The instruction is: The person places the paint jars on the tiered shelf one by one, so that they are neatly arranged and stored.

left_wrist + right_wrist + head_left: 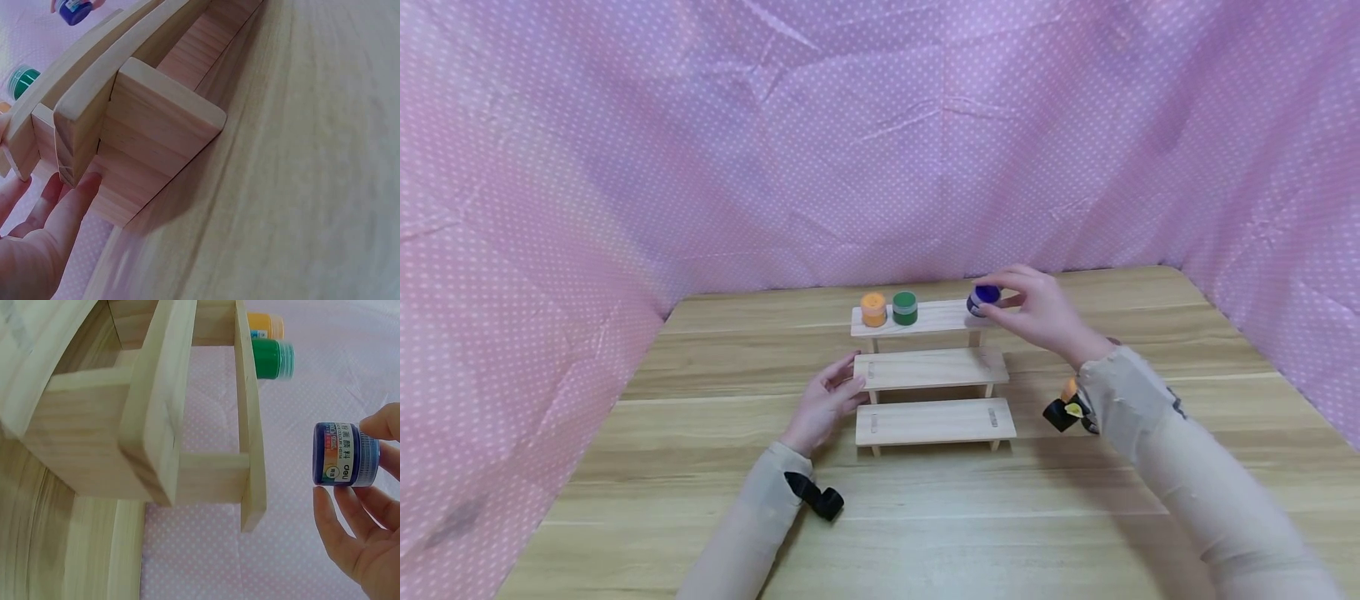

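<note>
A three-tier wooden stand (932, 369) stands on the table. My left hand (822, 406) is at its left end, its fingers around the end of the middle step; in the left wrist view the fingertips (87, 181) touch the wood. My right hand (1036, 310) pinches a dark blue paint jar (337, 454) between thumb and fingers. The right wrist view shows this jar apart from the top step (253, 481), above its right end. An orange paint jar (873, 310) and a green paint jar (905, 308) stand side by side on the top step's left part.
On the wooden table (925, 525), an orange item (1069, 388) is partly hidden by the right sleeve and the black wrist camera (1060, 415). Pink dotted cloth (880, 150) hangs behind the table and along its sides.
</note>
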Motion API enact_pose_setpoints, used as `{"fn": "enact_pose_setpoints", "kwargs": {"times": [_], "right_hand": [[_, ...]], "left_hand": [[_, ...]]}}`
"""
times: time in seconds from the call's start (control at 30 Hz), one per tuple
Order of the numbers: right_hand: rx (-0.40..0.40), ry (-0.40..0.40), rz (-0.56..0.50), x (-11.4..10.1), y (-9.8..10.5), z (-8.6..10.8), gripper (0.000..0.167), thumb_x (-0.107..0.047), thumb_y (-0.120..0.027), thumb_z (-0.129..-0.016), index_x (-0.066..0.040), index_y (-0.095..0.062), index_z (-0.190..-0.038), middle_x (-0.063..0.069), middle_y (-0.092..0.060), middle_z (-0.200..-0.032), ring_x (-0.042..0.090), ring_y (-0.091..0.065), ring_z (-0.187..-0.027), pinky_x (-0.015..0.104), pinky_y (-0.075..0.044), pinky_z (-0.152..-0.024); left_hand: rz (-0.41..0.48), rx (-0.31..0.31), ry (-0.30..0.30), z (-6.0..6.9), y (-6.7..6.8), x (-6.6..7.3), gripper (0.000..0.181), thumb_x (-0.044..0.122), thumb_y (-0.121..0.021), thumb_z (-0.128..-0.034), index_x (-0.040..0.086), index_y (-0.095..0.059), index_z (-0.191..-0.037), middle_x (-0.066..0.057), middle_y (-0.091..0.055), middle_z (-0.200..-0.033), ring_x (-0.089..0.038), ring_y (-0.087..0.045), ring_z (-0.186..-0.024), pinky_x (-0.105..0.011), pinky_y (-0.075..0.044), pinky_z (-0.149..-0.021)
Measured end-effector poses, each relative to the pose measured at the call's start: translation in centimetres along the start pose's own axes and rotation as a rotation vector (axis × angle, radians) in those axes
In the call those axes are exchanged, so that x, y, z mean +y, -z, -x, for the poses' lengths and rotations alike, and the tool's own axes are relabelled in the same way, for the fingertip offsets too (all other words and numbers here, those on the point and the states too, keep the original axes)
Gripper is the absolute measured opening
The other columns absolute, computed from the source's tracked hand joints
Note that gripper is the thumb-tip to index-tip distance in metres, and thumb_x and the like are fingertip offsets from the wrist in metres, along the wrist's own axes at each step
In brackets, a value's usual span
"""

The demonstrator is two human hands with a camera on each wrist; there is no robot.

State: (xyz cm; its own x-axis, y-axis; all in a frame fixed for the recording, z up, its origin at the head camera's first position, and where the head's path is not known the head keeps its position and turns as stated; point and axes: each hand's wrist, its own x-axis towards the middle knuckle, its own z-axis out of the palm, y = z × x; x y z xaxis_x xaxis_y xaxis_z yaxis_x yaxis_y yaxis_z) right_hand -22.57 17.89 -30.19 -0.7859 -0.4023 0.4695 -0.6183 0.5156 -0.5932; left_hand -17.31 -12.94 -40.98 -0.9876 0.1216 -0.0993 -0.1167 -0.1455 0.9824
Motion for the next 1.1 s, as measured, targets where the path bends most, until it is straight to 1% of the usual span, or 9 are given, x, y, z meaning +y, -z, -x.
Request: {"fn": "enact_pose_setpoints", "kwargs": {"times": [0.1, 0.2, 0.37, 0.57, 0.83, 1.1], "right_hand": [[-0.017, -0.01, -0.018, -0.4, -0.3, -0.5, 0.033, -0.004, -0.07, -0.083, 0.002, -0.065, -0.114, 0.017, -0.062, -0.109, 0.029, -0.059, -0.098, 0.033, -0.059, -0.079], [-0.022, -0.006, -0.027, -0.6, -0.8, -1.0, 0.033, -0.003, -0.071, -0.082, 0.002, -0.065, -0.114, 0.018, -0.062, -0.108, 0.029, -0.059, -0.098, 0.037, -0.059, -0.08], [-0.024, 0.002, -0.052, -0.9, -1.6, -1.8, 0.034, -0.001, -0.071, -0.081, 0.003, -0.065, -0.114, 0.017, -0.063, -0.107, 0.027, -0.059, -0.098, 0.034, -0.059, -0.079], [-0.039, -0.003, -0.073, -1.2, -2.6, -2.7, 0.035, -0.001, -0.072, -0.08, 0.003, -0.065, -0.114, 0.016, -0.063, -0.106, 0.027, -0.06, -0.097, 0.033, -0.06, -0.078], [-0.068, -0.056, -0.02, -1.5, -3.3, -3.6, 0.034, -0.005, -0.071, -0.082, 0.003, -0.064, -0.115, 0.016, -0.062, -0.108, 0.027, -0.06, -0.099, 0.027, -0.059, -0.077], [-0.088, -0.102, 0.004, -1.6, -4.0, -4.4, 0.034, -0.006, -0.07, -0.084, 0.004, -0.063, -0.116, 0.017, -0.061, -0.105, 0.029, -0.06, -0.098, 0.029, -0.059, -0.077]], "left_hand": [[-0.001, -0.005, 0.002, -0.2, 0.2, 0.2, 0.052, -0.001, -0.052, -0.0943, 0.006, -0.038, -0.144, -0.02, -0.045, -0.134, -0.012, -0.058, -0.102, -0.036, -0.053, -0.095], [-0.004, -0.008, 0.008, -0.3, 0.3, 0.3, 0.052, 0.0, -0.051, -0.0947, 0.007, -0.038, -0.144, -0.02, -0.044, -0.136, -0.012, -0.059, -0.102, -0.037, -0.052, -0.095], [-0.01, -0.01, 0.015, -0.6, 0.6, 0.4, 0.051, 0.001, -0.052, -0.0948, 0.007, -0.038, -0.144, -0.021, -0.044, -0.137, -0.014, -0.059, -0.103, -0.04, -0.051, -0.096], [-0.017, -0.015, 0.015, -0.9, 0.9, 0.6, 0.051, 0.001, -0.052, -0.0946, 0.007, -0.039, -0.144, -0.021, -0.046, -0.135, -0.012, -0.059, -0.101, -0.043, -0.05, -0.098], [-0.024, -0.029, 0.018, -1.4, 1.4, 1.0, 0.052, 0.002, -0.053, -0.0944, 0.008, -0.038, -0.144, -0.022, -0.046, -0.134, -0.013, -0.06, -0.099, -0.044, -0.049, -0.098], [-0.015, -0.036, 0.03, -2.0, 1.8, 1.4, 0.052, 0.001, -0.053, -0.094, 0.007, -0.039, -0.144, -0.022, -0.046, -0.135, -0.013, -0.06, -0.099, -0.047, -0.047, -0.1]]}}
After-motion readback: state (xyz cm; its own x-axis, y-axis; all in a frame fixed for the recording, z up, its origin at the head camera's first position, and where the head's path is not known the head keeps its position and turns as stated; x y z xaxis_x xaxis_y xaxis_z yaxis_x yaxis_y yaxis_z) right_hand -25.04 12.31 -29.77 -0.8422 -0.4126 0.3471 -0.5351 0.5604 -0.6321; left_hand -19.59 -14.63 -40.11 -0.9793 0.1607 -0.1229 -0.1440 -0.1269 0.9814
